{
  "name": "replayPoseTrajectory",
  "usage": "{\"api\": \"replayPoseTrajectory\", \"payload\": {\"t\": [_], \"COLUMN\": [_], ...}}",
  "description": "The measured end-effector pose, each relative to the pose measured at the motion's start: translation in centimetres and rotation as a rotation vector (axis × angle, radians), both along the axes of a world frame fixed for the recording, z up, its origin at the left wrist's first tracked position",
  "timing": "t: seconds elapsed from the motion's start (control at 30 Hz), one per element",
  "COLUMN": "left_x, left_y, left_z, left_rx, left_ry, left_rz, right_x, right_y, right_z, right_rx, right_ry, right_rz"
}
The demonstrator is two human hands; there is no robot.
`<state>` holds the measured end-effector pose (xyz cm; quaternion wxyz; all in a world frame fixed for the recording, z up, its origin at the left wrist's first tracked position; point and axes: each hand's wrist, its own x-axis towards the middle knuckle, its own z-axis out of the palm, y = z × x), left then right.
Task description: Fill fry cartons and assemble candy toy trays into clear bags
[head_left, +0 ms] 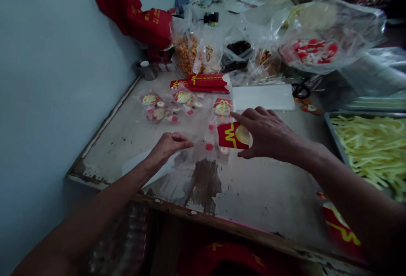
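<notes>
In the head view, my left hand (pixel 169 145) is closed in a pinch on the edge of a clear plastic bag (pixel 182 161) lying over the table. My right hand (pixel 264 134) has its thumb and fingers spread around a small red and yellow fries carton (pixel 229 135). The carton lies in front of the palm; I cannot tell whether the fingers touch it. Just beyond it is a packed clear packet (pixel 222 107) with a fries picture. Further left lie several similar packets (pixel 182 96) with small red and white pieces.
A stack of red cartons (pixel 203 83) lies behind, beside a white board (pixel 263 97) and black-handled scissors (pixel 301 89). Bags of food pieces (pixel 187 53) line the back. At right stands a metal tray (pixel 333 134) of pale strips. The wooden table edge (pixel 234 225) is nearest.
</notes>
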<state>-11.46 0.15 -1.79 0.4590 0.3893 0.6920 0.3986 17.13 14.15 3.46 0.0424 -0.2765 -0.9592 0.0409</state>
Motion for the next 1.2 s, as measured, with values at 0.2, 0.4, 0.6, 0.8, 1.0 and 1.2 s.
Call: {"api": "replayPoseTrajectory", "payload": {"t": [0.2, 0.4, 0.6, 0.8, 1.0, 1.2], "left_x": [1.4, 1.7, 1.3, 2.8, 4.3, 5.2], "left_y": [0.1, 0.1, 0.8, 1.2, 0.8, 0.8], "left_z": [-0.4, -0.6, -0.8, -0.5, 0.4, 0.6], "left_rx": [-0.010, -0.031, -0.027, 0.001, 0.079, 0.031], "left_ry": [0.063, 0.048, 0.044, 0.183, 0.345, 0.276], "left_rz": [0.011, -0.192, -0.058, -0.044, -0.088, -0.261], "right_x": [-0.5, -0.1, 1.4, 0.1, -0.1, -0.2], "right_y": [-0.5, -1.0, -0.8, -2.0, -3.0, -4.8], "right_z": [1.2, 0.4, -0.5, 0.9, -0.1, -1.6], "right_rx": [0.092, 0.088, 0.071, 0.179, 0.265, 0.260], "right_ry": [0.043, 0.068, 0.044, 0.045, 0.034, 0.026], "right_rz": [-0.063, -0.092, -0.122, -0.128, -0.114, -0.166]}}
